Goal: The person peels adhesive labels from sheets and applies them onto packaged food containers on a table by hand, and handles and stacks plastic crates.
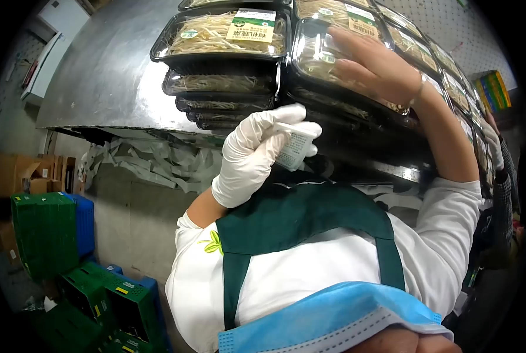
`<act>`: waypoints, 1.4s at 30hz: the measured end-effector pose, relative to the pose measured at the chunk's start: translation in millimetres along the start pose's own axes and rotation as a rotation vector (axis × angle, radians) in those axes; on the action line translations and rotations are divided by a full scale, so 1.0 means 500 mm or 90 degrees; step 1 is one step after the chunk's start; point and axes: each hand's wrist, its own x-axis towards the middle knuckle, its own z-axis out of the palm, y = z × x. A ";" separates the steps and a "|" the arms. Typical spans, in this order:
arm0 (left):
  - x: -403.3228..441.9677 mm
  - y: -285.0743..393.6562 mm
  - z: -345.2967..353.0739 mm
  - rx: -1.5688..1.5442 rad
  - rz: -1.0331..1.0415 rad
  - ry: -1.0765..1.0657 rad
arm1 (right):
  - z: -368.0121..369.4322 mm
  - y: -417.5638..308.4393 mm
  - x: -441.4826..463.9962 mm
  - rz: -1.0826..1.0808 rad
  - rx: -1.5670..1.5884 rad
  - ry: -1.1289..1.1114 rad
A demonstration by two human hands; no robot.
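My left hand (pixel 257 150), in a white glove, is closed on a pale printed label (pixel 295 148) in front of the stacked packs. The label's small text faces up towards me; whether it is one or several layers I cannot tell. Ungloved, my right hand (pixel 380 67) lies with fingers stretched out on the clear lid of a bean sprout pack (pixel 316 56). That pack is black below and stands on others. To its left is another stack, topped by a bean sprout pack (pixel 216 35) bearing a green and yellow label (pixel 252 25).
Further packs (pixel 413 44) run along the right of the metal table (pixel 110 65). A person's gloved hand (pixel 493 144) is at the far right. Green crates (pixel 45 232) and cardboard boxes (pixel 25 170) stand at lower left. Crumpled sheeting (pixel 157 162) lies beneath the table edge.
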 end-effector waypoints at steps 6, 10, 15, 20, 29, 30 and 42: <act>0.021 -0.004 0.001 0.062 0.177 0.096 | -0.015 -0.187 0.002 -0.157 0.376 0.032; 0.030 0.002 -0.009 0.177 0.208 0.031 | -0.019 -0.085 0.067 -0.138 0.257 0.136; 0.045 -0.001 -0.045 0.249 0.163 0.035 | -0.026 0.165 0.205 0.298 -0.022 0.115; 0.072 0.006 -0.074 0.437 0.333 -0.077 | -0.004 0.172 0.204 0.342 -0.253 -0.042; 0.051 0.033 -0.013 0.063 0.060 0.071 | -0.034 -0.089 0.097 -0.082 0.362 0.004; 0.048 0.006 -0.030 0.161 0.179 0.106 | -0.029 -0.119 0.086 -0.133 0.383 0.019; 0.052 0.010 -0.062 0.156 0.054 0.154 | 0.014 0.436 0.337 0.289 -0.244 -0.018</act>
